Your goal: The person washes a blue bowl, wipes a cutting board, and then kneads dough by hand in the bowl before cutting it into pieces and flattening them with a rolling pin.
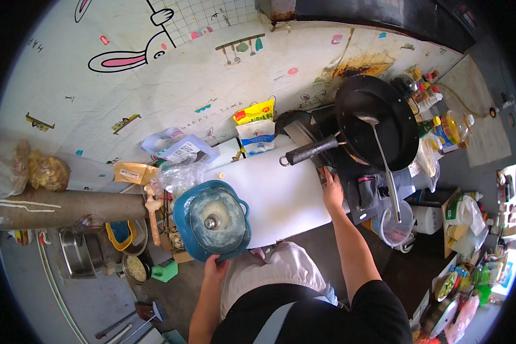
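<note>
My left hand [216, 267] grips the near rim of a blue casserole pot [182, 221], which sits at the left end of a white work surface [271, 193]. A clouded, whitish glass lid [223, 210] with a round metal knob [212, 222] rests on the pot. At the surface's right edge, beside the stove, my right hand [333, 189] reaches down with its fingertips partly hidden. Whether those fingers hold anything is not clear. Above this hand extends the wrapped handle [311, 151] of a black wok [372, 129]. A metal ladle [382, 159] lies across the wok.
A wide cleaver blade [300, 130] stands by the wall near seasoning packets [257, 135]. Plastic bags [182, 174] crowd the back left, beside a rolling pin [155, 225]. Bottles [449, 129] line the right. A clear plastic bucket [393, 225] stands below the ladle's handle.
</note>
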A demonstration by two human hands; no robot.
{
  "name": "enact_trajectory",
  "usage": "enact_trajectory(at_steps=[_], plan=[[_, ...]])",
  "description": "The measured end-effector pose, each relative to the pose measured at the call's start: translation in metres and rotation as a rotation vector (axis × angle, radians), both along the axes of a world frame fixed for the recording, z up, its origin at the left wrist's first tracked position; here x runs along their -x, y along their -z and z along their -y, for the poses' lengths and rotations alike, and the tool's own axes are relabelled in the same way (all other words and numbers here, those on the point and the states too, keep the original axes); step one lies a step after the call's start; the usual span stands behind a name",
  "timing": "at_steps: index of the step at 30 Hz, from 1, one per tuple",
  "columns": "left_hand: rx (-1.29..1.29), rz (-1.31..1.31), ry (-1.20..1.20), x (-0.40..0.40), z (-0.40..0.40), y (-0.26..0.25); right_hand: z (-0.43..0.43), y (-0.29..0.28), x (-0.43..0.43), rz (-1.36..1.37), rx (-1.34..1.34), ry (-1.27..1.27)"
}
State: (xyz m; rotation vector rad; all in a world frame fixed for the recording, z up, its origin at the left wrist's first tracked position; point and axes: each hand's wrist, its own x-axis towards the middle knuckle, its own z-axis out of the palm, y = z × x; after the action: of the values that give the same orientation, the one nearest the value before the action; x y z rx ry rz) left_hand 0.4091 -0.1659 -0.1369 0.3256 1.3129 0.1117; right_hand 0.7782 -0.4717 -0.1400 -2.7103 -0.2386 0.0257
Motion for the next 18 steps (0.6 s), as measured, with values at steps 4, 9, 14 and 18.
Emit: enact_trajectory(at_steps=[4,9,14,18], plan=[[0.008,0.002,0.028,-0.006,-0.001,-0.003,0.003,-0.005,0.004,0.117,-0.053,-0.012],[0.038,0.028,0.068,-0.001,-0.008,-0.001,0.003,-0.052,0.023,0.222,-0.222,-0.259],[0.040,0.032,0.098,0.003,-0.017,0.011,0.038,-0.083,0.020,0.408,0.169,0.265],[0.052,0.039,0.133,-0.001,-0.014,0.018,0.087,-0.057,0.018,0.252,0.232,0.419]])
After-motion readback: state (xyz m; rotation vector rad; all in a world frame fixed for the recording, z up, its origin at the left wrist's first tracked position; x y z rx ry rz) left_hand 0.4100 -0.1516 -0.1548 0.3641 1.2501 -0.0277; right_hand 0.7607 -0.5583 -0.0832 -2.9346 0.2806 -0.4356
